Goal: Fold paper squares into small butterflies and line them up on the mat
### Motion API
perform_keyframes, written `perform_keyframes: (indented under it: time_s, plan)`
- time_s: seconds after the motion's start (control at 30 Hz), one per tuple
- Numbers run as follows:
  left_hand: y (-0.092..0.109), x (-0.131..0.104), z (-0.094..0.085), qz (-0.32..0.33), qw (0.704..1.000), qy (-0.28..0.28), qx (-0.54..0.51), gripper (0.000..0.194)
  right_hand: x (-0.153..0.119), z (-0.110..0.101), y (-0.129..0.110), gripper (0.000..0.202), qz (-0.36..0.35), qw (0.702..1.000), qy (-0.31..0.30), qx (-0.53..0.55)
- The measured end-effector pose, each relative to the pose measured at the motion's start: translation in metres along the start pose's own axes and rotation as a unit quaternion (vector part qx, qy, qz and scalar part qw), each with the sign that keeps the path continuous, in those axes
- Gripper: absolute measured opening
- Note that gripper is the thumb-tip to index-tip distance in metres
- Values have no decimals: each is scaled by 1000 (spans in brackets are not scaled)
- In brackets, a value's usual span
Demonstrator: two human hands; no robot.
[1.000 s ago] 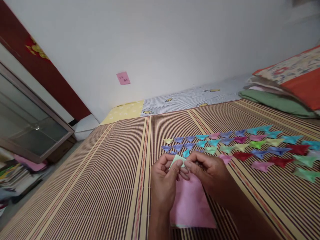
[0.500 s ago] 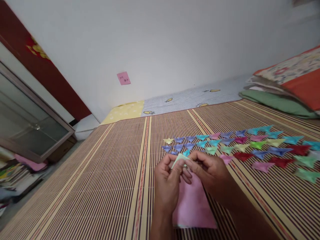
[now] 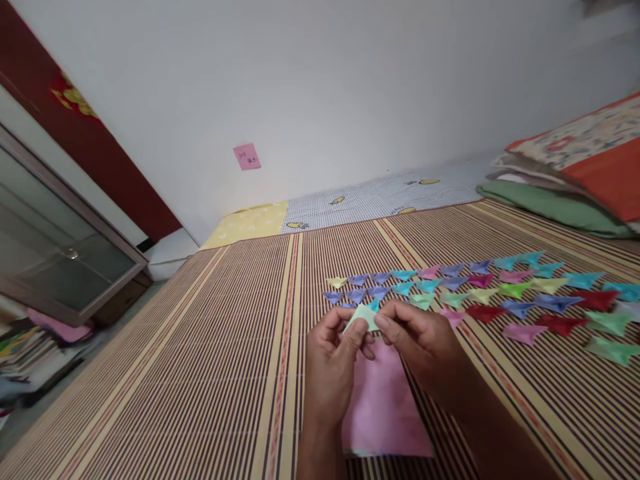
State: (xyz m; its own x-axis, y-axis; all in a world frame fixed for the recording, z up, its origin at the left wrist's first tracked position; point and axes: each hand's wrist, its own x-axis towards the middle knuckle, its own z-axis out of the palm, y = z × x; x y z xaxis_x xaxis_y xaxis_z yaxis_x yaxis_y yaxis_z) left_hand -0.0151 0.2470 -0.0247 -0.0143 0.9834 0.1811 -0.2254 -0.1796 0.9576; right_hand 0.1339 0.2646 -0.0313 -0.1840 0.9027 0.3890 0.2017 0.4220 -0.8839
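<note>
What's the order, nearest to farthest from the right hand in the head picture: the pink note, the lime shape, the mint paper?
1. Mint paper: at the fingertips of the right hand.
2. Lime shape: on the mat, beyond the hand and to its right.
3. Pink note: up on the wall, to the left.

Left grip (image 3: 331, 360), right grip (image 3: 427, 343) — both bare, wrists (image 3: 323, 423) uncovered, forearms (image 3: 493, 420) bare
</note>
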Motion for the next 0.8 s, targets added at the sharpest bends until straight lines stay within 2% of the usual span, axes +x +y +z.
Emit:
perform_keyframes:
  time_s: [0.07, 0.17, 0.27, 0.4, 0.6, 0.73, 0.8]
  plan:
    - [-1, 1, -2, -6, 1000, 19, -13, 17, 0, -1, -2, 34, 4, 1000, -4, -11]
    - [-4, 2, -2, -40, 995, 54, -78, 19, 0, 0, -5, 30, 18, 1000, 4, 13]
    - [-6, 4, 2, -82, 976, 80, -186, 23, 0, 1, -5, 14, 41, 996, 17, 82]
    - [-4, 4, 10, -133, 946, 95, -282, 29, -1, 5, -1, 19, 56, 990, 22, 125]
    - [-1, 2, 17, -153, 935, 87, -308, 33, -1, 4, -1, 4, 17, 994, 31, 105]
    - [-5, 2, 15, -144, 945, 60, -286, 31, -1, 2, -5, 4, -4, 993, 6, 121]
    - [-7, 2, 13, -120, 959, 42, -254, 28, -1, 2, -7, 7, -5, 990, 1, 142]
